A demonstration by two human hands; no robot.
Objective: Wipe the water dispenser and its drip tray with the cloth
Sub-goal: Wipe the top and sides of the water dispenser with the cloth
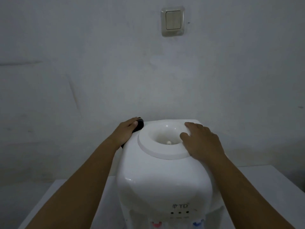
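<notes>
Left hand lies at the upper left shoulder of the white water dispenser, fingers curled over a dark cloth and pressing it to the casing, the cloth showing just past the fingertips and below the wrist. To the right of those fingers sits the round bottle well; right hand rests on its right rim, fingers relaxed and slightly apart, thumb inside the well. Wall switch above; drip tray out of view

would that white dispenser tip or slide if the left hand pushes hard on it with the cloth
The water dispenser carries no bottle, so it is probably light and could slide. The right hand resting on its top ring likely steadies it. The dark cloth looks soft.
</notes>
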